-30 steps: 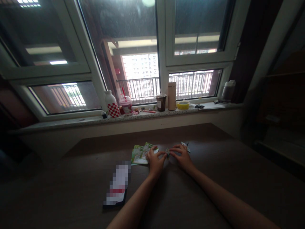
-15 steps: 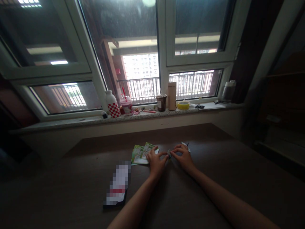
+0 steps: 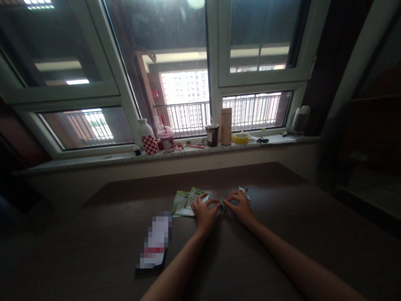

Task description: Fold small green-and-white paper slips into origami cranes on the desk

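Note:
Between the fingertips of both hands is a small, partly clear piece with a dark greenish patch, too small to name. My left hand pinches it from the left, thumb and finger closed. From the other side my right hand pinches it too. Beside and partly under the left hand lie overlapping green and white printed cards or packets. Just beyond the right hand is a small pale flat piece with a thin dark item on it.
A long, pixel-blurred object with a dark edge lies left of my forearm on the brown table. Along the windowsill stand a checkered bottle, drink cups, a tan flask, yellow tape and scissors.
The small piece between my fingertips has turned slightly and shows more of its surface. Both hands stay in nearly the same place.

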Tool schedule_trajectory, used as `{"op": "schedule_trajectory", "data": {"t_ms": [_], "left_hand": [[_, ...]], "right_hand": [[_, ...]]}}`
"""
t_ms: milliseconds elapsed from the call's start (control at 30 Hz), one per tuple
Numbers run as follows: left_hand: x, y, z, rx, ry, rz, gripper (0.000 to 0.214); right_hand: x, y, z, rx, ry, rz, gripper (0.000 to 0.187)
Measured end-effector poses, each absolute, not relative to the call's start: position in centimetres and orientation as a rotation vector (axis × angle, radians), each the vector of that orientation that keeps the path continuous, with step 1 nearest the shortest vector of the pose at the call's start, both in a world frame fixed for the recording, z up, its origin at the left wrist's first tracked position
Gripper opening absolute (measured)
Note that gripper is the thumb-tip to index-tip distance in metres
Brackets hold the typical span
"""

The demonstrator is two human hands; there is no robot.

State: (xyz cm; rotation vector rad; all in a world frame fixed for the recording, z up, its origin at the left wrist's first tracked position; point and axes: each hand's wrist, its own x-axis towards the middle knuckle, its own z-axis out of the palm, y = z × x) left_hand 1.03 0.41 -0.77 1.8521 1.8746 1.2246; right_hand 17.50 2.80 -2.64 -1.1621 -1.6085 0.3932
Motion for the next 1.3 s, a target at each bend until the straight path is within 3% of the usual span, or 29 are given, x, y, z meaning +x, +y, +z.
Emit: {"op": "schedule_trajectory", "data": {"t_ms": [367,767,1300], "left_hand": [[1.18,0.12,-0.33,1.855,1.897,1.157,0.01],[1.23,0.12,-0.29,1.873,1.915,1.078,0.009],[1.35,-0.16,-0.07,1.891,1.894,1.035,0.007]], "right_hand": [[17.61,3.04,-2.97,-1.221,-1.669,0.527,0.008],[17.76,3.22,-3.04,-1.277,-1.706,0.428,0.002],[17.49,2.69,-2.65,-1.36,-1.685,0.363,0.009]]}}
